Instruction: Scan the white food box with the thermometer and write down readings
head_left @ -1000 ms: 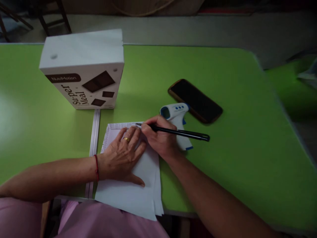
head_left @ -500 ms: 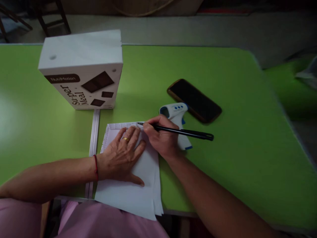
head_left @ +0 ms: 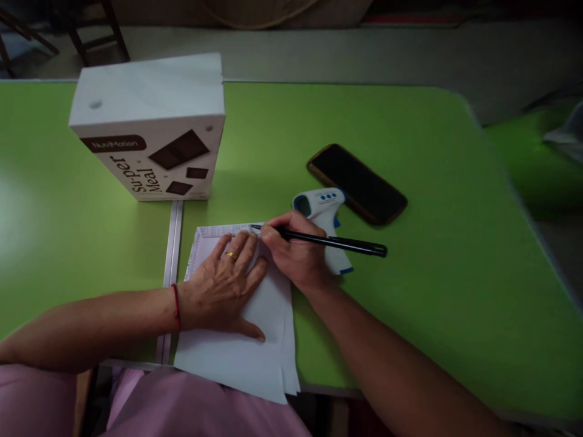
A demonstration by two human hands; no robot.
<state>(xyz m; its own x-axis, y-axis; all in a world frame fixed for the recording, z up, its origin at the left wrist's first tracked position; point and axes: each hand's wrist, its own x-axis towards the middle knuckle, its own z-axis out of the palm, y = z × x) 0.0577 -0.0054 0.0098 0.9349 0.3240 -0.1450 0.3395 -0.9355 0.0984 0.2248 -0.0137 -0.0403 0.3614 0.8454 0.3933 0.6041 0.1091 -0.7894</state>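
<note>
Several sheets of white paper point(head_left: 237, 364) lie stacked at the near edge of the table, with small dark marks along the top and left margins. My left hand point(head_left: 223, 279) rests flat on the sheets, fingers spread, a gold ring on one finger. A black pen point(head_left: 341, 241) is pinched in my right hand point(head_left: 298, 252); its tip meets the paper near the top edge, just beyond my left fingertips. Partly hidden behind my right hand lies a white and blue handheld thermometer point(head_left: 321, 203).
A white box point(head_left: 150, 91) printed "Su-per Meal" stands at the back left. Beyond the thermometer lies a dark smartphone point(head_left: 359, 185) in a brown case. A metal strip point(head_left: 173, 243) crosses the green table point(head_left: 446, 243). Wooden chair legs point(head_left: 100, 36) show at the far left.
My right hand and the pen have shifted slightly to the left along the top of the paper. My left hand stays put on the sheets.
</note>
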